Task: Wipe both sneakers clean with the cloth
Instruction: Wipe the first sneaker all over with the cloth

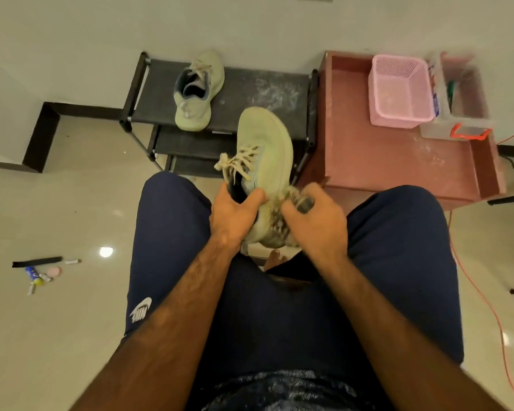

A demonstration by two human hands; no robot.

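Note:
A pale green sneaker (266, 149) with cream laces is held between my knees, toe pointing away. My left hand (235, 213) grips it at the collar, thumb across the side. My right hand (315, 218) is closed on a grey patterned cloth (285, 223), which is pressed against the sneaker's heel side and looks blurred. The second sneaker (198, 90), the same colour, lies on the top shelf of a black shoe rack (264, 93), apart from both hands.
A reddish low table (383, 161) at the right carries a pink basket (399, 90) and a clear plastic box (457, 114). An orange cable (472, 280) runs along the floor at right. Small items (42, 271) lie on the tiles at left.

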